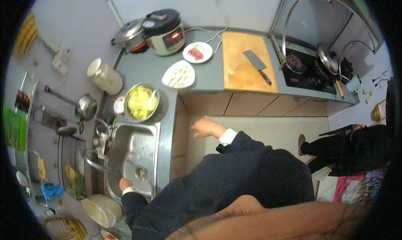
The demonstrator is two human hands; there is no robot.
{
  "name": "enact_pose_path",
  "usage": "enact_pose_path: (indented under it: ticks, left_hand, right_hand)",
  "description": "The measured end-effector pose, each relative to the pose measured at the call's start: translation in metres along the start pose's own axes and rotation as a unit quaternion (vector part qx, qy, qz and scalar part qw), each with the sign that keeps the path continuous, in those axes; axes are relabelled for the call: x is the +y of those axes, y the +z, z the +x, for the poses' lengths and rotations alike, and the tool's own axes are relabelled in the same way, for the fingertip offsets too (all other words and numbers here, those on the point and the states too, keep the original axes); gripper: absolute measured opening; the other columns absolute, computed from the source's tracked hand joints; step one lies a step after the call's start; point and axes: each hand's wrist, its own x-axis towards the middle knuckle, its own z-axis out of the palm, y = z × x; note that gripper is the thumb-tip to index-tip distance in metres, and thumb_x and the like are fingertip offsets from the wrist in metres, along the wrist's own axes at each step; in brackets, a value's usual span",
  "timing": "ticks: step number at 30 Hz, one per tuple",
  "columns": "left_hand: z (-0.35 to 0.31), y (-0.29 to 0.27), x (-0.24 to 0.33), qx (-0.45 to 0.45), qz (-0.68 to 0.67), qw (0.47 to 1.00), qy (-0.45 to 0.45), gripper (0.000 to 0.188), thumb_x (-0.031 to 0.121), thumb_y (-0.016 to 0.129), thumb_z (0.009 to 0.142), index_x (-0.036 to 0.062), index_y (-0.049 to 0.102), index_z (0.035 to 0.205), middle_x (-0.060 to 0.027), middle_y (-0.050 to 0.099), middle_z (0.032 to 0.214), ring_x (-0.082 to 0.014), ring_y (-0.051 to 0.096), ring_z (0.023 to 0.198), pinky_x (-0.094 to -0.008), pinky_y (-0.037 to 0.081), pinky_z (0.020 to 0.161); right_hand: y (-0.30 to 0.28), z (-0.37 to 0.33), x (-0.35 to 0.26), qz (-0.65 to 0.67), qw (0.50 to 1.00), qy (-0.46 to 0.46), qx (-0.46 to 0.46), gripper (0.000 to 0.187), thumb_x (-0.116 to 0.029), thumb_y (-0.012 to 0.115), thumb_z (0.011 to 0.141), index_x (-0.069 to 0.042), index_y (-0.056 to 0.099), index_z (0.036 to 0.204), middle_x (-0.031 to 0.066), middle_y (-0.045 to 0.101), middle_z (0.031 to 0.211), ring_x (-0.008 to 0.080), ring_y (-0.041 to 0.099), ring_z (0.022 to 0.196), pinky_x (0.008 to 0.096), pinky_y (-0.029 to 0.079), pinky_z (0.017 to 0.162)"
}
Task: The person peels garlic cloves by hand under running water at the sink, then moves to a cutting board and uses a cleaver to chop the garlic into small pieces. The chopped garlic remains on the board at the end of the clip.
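Kitchen, pale-walled, with a grey counter [209, 81] running along the far wall and turning down the left side. Second person [356, 152], dark-clothed, standing at the right edge. Black hob [305, 74], occupying the counter's right end. Steel sink [156, 160], lying in the left run with its basin exposed. Wooden board [236, 72], lying left of the hob. Dark-lidded cooker [165, 37], standing against the wall and showing a red light. Metal bowl [155, 107], holding yellow-green pieces, sitting just beyond the sink. White dish [189, 78], bearing pale pieces; smaller plate [209, 51], bearing reddish pieces behind it. Tap [94, 161], arching over the basin's left side. Knife [255, 62], resting aslant on the board. Right hand [204, 127], blurred, hanging above the floor apart from the counter, fingers loosely extended, holding nothing visible. Left hand [124, 184], reaching over the sink's near left part; whether it is gripping anything, one cannot tell. Drain [141, 173], showing beyond it. By judgement, the step in hand is centring on the sink; continuing there is calling for the left hand to be keeping clear of the basin wall.
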Motion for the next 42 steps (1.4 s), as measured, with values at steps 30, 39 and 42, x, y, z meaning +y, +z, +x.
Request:
enact_pose_path:
  ticks: [30,39,42]
  left_hand:
    - [-0.056,-0.183,0.875,0.121,-0.243,0.691,0.670,0.023,0.026,0.064,0.076,0.0084,0.064,0.090,-0.0129,0.059,0.098,-0.0313,0.056,0.089,-0.0389,0.047,0.074]
    - [-0.015,-0.196,0.861,0.151,-0.241,0.673,0.683,0.033,0.028,0.067,0.073,0.0133,0.062,0.102,-0.0080,0.053,0.110,-0.0286,0.048,0.105,-0.0404,0.041,0.084]
    - [-0.013,-0.205,0.853,0.129,-0.242,0.682,0.678,0.049,0.030,0.068,0.071,0.0139,0.055,0.115,-0.0093,0.050,0.116,-0.0294,0.045,0.110,-0.0411,0.036,0.090]
  right_hand:
    - [-0.044,-0.140,0.390,0.083,0.793,0.447,0.405,0.032,-0.014,0.069,0.069,-0.003,0.060,0.098,0.0137,0.054,0.105,0.0329,0.050,0.100,0.0397,0.041,0.086]
    - [-0.067,-0.122,0.419,0.139,0.782,0.468,0.388,0.050,-0.005,0.071,0.065,-0.004,0.051,0.110,0.0185,0.052,0.106,0.0364,0.050,0.099,0.0404,0.042,0.083]
    - [-0.072,-0.122,0.425,0.154,0.797,0.474,0.342,0.047,-0.010,0.069,0.066,-0.002,0.051,0.109,0.0220,0.055,0.105,0.0371,0.053,0.097,0.0400,0.044,0.081]
